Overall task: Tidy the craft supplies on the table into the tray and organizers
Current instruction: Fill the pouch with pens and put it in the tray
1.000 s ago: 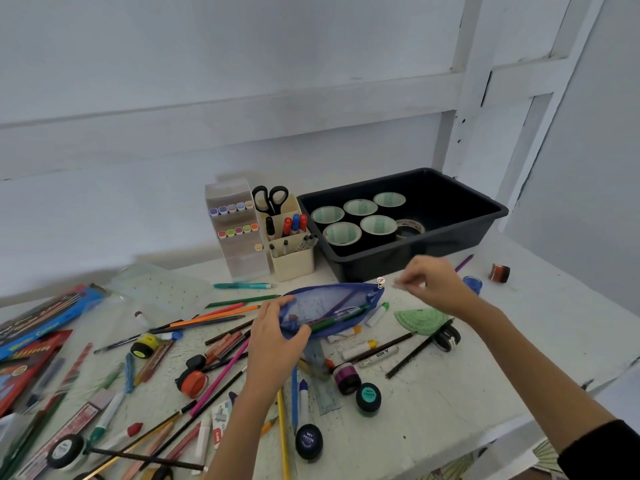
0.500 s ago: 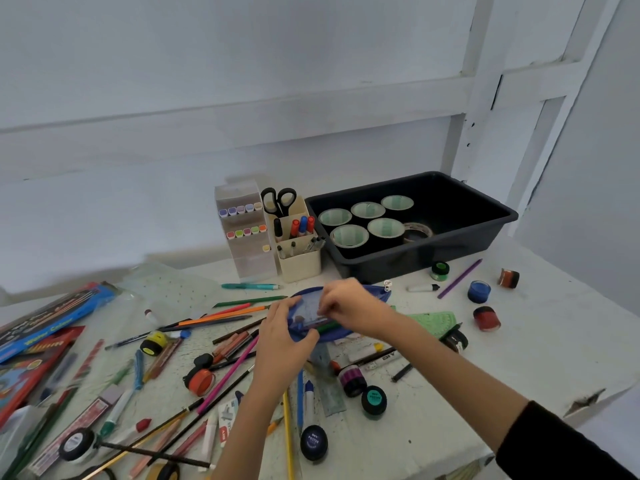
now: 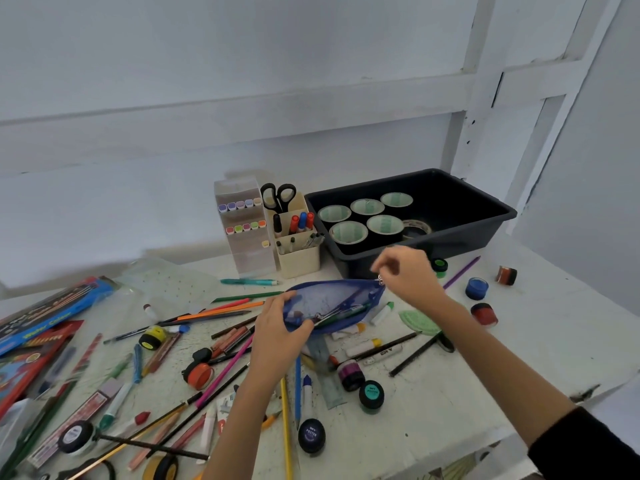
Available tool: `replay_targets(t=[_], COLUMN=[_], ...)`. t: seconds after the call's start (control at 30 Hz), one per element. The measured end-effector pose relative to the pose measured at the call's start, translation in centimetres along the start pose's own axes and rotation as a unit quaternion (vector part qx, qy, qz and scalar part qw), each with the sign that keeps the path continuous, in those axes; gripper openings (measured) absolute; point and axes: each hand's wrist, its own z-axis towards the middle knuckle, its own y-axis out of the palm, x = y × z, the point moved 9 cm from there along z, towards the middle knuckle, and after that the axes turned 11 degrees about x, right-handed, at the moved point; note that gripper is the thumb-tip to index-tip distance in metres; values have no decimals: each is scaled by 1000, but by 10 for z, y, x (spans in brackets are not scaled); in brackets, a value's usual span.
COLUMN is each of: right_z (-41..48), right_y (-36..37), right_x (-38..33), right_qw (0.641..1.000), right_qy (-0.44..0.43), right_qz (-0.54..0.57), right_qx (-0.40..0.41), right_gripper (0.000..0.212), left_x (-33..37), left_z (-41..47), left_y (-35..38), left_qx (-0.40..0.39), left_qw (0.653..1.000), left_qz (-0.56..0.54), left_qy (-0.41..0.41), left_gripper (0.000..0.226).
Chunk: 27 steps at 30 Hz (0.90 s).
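The near edge of the white table [image 3: 540, 344] splits in two. On the left, a tangle of loose pencils [image 3: 221, 375] crowds right up to it, with a yellow pencil [image 3: 286, 431] and a black paint pot [image 3: 311, 435] among them. On the right, the corner is open surface as far as a dark chipped mark [image 3: 585, 393] on the rim. A teal-lidded pot [image 3: 371, 393] and a purple pot [image 3: 350, 374] stand just beyond, beside a clear ruler [image 3: 327, 382]. At the far left lie flat boxes of coloured pencils [image 3: 52, 308]. In the middle of the table the left hand [image 3: 277, 337] grips the left end of the blue mesh pouch [image 3: 332, 301], fingers and thumb curled round it. The right hand [image 3: 410, 277] pinches the zip pull [image 3: 381, 280] at the pouch's right tip, its other fingers loosely bent. Pens and a green pencil show inside the pouch. To its right a green protractor [image 3: 419, 322], a red pot [image 3: 485, 313], a blue pot [image 3: 477, 288] and a purple pencil [image 3: 462, 271] lie well apart, with open table out to the right edge. Behind the pouch, near the wall, a clear marker rack [image 3: 249, 251] holds two rows of pastel-capped markers. Touching it, a cream organizer [image 3: 299, 261] holds black scissors [image 3: 278, 196], red and blue markers and thin pens. Just beside that, the black tray [image 3: 460, 242] holds five tape rolls [image 3: 384, 225], cores facing up, and one clear roll [image 3: 417, 227], all in its left half.
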Motion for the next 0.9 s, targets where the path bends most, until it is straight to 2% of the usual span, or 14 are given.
replay_targets(t=[0.03, 0.1, 0.17, 0.2, 0.33, 0.57, 0.63, 0.7, 0.83, 0.9], right_z=[2, -7, -29, -37, -35, -36, -29, -17, 13, 20], right_y=[-3, 6, 18, 20, 22, 18, 15, 7, -25, -41], right_x=[24, 69, 97, 103, 105, 123, 117, 106, 44, -2], right_qw=[997, 962, 912, 899, 917, 911, 921, 944, 991, 999], right_qy=[33, 55, 61, 66, 56, 124, 90, 60, 11, -32], right_qz=[-69, -202, -266, -275, -246, -182, -185, -167, -60, 25], right_qx=[-32, -173, -308, -334, -310, -350, -330, -278, -118, -25], right_gripper=[23, 24, 44, 51, 50, 39, 25, 14, 13, 13], left_x=[0, -1, -2, -3, -8, -9, -9, -10, -10, -9], left_z=[0, 0, 0, 0, 2, 4, 5, 5, 6, 7], left_y=[0, 0, 0, 0, 2, 3, 3, 3, 3, 4], left_qx=[3, 6, 8, 10, 8, 7, 9, 9, 10, 10], left_qw=[1000, 1000, 1000, 1000, 1000, 1000, 1000, 1000, 1000, 1000], left_qz=[-1, -3, -4, -4, 0, 3, 3, 5, 6, 6], left_qy=[-1, -4, -8, -10, -22, -29, -29, -27, -29, -29], left_gripper=[47, 47, 47, 48, 49, 50, 50, 50, 49, 48])
